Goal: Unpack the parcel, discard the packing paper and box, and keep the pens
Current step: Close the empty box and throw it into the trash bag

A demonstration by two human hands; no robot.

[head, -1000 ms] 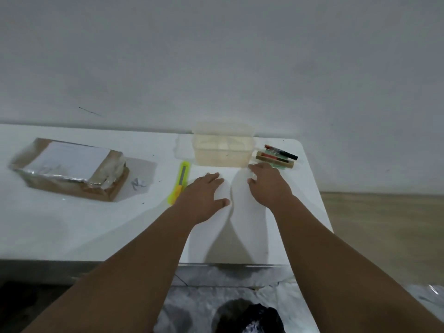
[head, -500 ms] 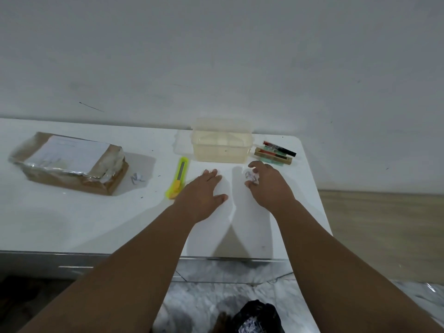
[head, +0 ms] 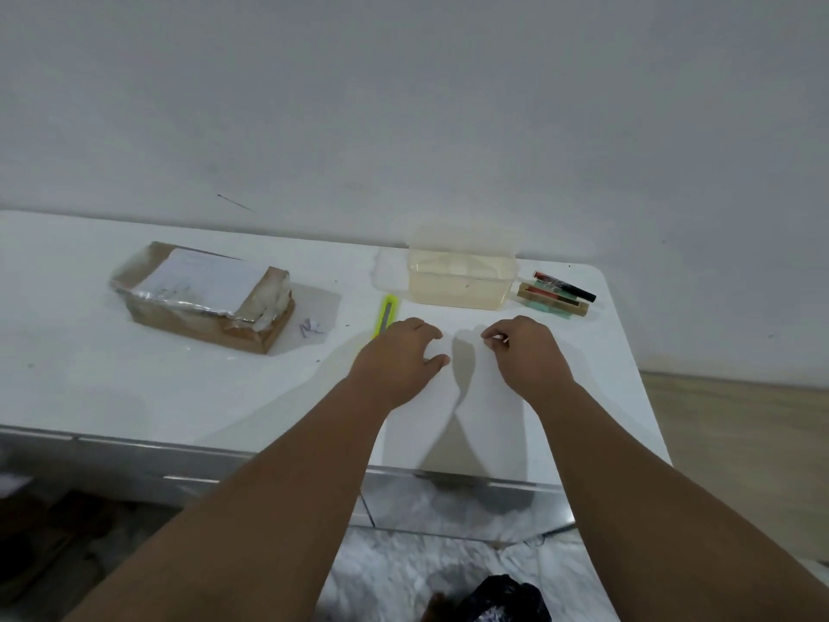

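Observation:
The taped brown parcel box point(head: 202, 294) with a white label lies closed on the left of the white table point(head: 134, 388). Several pens point(head: 560, 291) lie at the table's far right, beside a clear plastic container point(head: 462, 280). My left hand point(head: 399, 356) rests palm down on the table with its fingers loosely apart, empty, just right of a yellow utility knife point(head: 388, 314). My right hand point(head: 525, 352) is curled in front of the container, its fingertips pinching a small white scrap of paper point(head: 498, 338).
Another small crumpled scrap point(head: 311, 327) lies on the table to the right of the parcel. A black bag point(head: 498, 599) sits on the floor below the table's front edge. The wall stands right behind the table.
My right hand drew back from beside the pens with a small white scrap pinched in its fingers. My left hand stayed flat on the table.

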